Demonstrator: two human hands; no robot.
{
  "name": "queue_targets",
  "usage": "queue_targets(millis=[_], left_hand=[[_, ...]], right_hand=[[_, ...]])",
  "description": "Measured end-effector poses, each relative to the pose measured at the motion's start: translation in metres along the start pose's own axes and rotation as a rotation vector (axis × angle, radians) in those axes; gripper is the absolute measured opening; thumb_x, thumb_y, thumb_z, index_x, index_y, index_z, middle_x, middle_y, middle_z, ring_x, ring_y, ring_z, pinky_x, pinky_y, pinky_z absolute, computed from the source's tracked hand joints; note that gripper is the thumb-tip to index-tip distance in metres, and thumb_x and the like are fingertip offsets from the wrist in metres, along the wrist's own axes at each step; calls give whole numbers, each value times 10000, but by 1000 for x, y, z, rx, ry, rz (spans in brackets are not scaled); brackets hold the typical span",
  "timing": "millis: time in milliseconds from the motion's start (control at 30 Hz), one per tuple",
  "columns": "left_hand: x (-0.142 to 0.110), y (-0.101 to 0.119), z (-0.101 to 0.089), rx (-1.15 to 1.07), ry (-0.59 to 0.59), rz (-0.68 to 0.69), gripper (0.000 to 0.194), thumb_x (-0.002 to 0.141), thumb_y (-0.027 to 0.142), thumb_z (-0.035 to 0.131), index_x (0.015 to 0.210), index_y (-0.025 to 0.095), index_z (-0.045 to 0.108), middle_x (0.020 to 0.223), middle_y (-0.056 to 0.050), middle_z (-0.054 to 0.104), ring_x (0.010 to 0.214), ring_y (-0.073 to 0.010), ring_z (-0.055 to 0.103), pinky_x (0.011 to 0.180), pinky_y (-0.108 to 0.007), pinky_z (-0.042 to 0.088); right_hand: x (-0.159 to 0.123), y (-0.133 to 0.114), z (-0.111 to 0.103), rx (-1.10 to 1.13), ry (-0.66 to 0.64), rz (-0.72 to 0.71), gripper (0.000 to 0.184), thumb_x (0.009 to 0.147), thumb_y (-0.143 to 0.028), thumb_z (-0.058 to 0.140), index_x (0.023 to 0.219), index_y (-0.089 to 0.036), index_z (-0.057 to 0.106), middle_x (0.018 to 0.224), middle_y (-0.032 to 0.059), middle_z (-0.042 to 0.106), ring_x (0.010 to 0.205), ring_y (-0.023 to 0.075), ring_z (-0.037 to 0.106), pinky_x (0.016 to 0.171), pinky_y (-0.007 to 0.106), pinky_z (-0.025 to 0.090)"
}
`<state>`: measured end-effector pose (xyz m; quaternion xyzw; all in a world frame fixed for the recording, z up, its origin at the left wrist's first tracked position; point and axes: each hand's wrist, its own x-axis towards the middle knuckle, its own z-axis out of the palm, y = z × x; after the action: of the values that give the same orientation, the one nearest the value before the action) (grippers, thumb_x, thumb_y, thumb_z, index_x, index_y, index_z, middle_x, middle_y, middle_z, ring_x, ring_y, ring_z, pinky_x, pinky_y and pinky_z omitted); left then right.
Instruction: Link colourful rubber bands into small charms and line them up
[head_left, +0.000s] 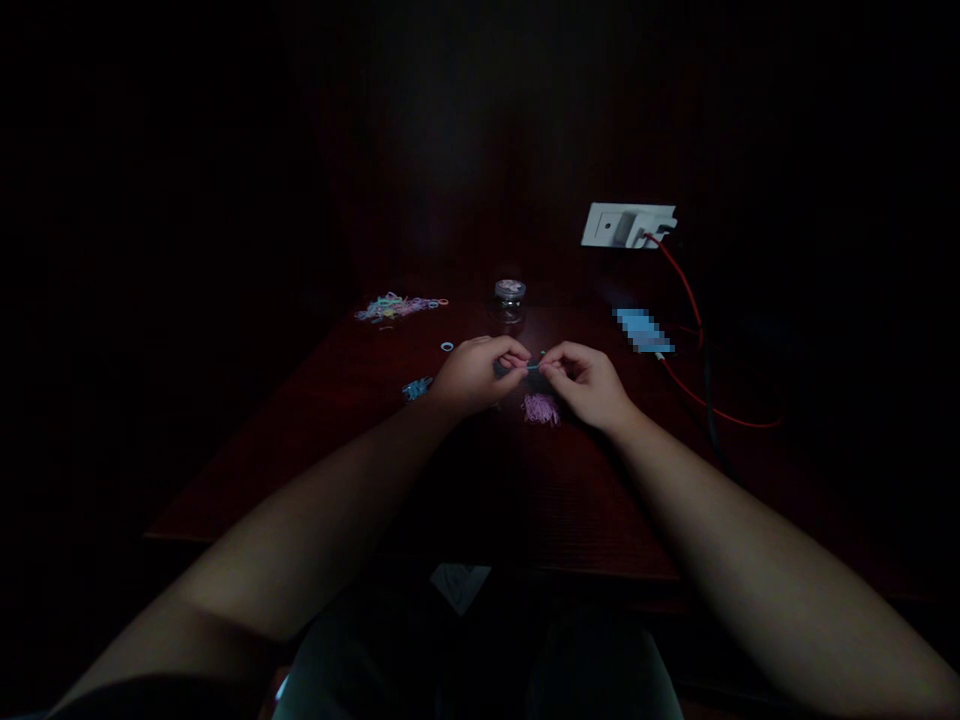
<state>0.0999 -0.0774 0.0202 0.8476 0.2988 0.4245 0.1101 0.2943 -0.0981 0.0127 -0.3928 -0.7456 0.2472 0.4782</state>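
Note:
Over the dark red table, my left hand (480, 372) and my right hand (586, 380) face each other with fingertips pinched. Between them stretches a small blue-green elastic band (533, 367), one end in each hand. Just below my right fingers lies a pile of pink-purple bands (541, 409). Left of my left wrist is a small heap of blue bands (416, 389), partly covered by the hand. A single light blue band (447, 347) rests apart behind it. Farther back on the left spreads a mixed-colour pile of bands (397, 307).
A clear lidded jar (510, 300) stands behind my hands. To the right lies a phone with a blurred screen (643, 330), joined to a red cable (682, 385). A wall socket (606, 225) with a white charger sits above. The table's front edge (585, 573) is near my lap.

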Motion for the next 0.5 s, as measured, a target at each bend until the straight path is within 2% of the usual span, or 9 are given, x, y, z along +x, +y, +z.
queue_targets(millis=[367, 500], left_hand=[[-2, 0, 2, -80, 9, -16, 179, 787, 172, 594, 953, 195, 657, 884, -32, 699, 771, -125, 647, 746, -268, 530], [-2, 1, 2, -82, 12, -12, 173, 786, 172, 594, 948, 193, 653, 867, -26, 698, 758, -122, 648, 740, -265, 532]], right_hand=[[0, -1, -1, -20, 1, 2, 171, 813, -328, 583, 745, -172, 578, 664, 8, 514, 608, 121, 446, 564, 258, 361], [0, 0, 0, 35, -37, 24, 157, 801, -329, 602, 821, -176, 570, 679, -1, 511, 584, 108, 429, 541, 247, 349]])
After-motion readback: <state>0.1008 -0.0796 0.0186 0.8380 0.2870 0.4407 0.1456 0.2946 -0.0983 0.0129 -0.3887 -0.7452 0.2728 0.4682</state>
